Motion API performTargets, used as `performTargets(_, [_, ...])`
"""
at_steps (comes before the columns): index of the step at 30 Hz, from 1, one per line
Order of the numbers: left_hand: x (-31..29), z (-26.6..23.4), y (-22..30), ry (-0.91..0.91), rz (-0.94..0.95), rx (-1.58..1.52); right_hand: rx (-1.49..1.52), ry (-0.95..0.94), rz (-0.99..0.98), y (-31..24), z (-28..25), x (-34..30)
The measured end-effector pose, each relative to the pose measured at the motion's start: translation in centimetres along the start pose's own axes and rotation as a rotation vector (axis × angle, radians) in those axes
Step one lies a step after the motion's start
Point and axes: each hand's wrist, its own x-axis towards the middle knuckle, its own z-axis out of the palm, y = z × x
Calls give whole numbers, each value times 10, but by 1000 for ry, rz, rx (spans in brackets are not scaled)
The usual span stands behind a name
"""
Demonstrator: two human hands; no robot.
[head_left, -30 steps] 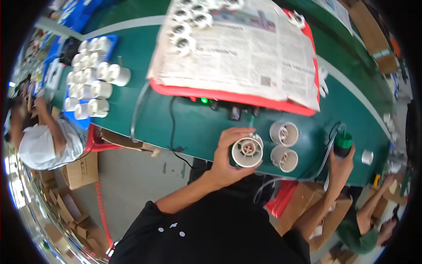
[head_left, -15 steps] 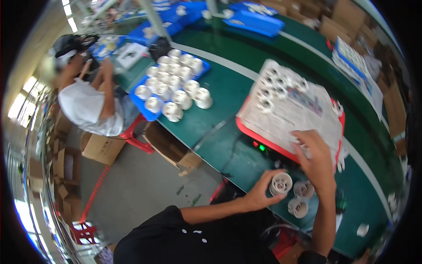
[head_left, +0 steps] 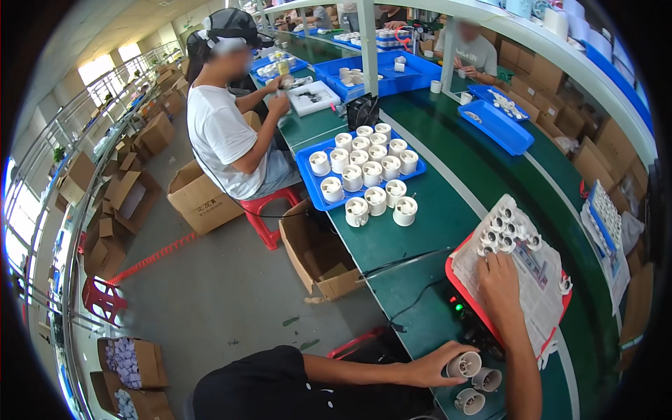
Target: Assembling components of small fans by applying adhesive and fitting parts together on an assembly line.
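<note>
My left hand (head_left: 432,365) is closed around a white round plastic cup-shaped housing (head_left: 465,364), its open top tilted up with small metal parts inside. Two similar housings (head_left: 487,379) stand right beside it on the green table. My right hand (head_left: 499,283) reaches over a red tray (head_left: 458,280) lined with newspaper (head_left: 539,297). Its fingers are bent together at the near edge of a cluster of small white parts with dark round centres (head_left: 505,227). The fingertips are partly hidden, so what they pinch cannot be made out.
A blue tray (head_left: 311,189) of several white housings sits further left, with a few housings (head_left: 404,211) beside it. A black box with lit lamps (head_left: 462,315) and cables lies against the red tray. A co-worker (head_left: 224,133) sits at far left; an open carton (head_left: 315,259) stands below the table edge.
The view has swung so the scene sits lower and further right. My right hand has moved from the red tray's near side to the cluster of small parts. My left hand still holds the housing.
</note>
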Motion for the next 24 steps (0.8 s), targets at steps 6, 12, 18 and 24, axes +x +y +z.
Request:
performTargets(6, [-1, 8, 1, -44, -41, -61, -9, 12, -73, -2, -20, -27])
performTargets(12, [-13, -15, 25, 83, -70, 26, 92, 162, -224, -12, -61, -67])
performTargets(18, [-1, -38, 63, 97, -150, 90, -40, 229, -144, -20, -88, -111])
performTargets(24, [8, -41, 66, 143, -146, 180, 332, 262, 252, -43, -99, -128])
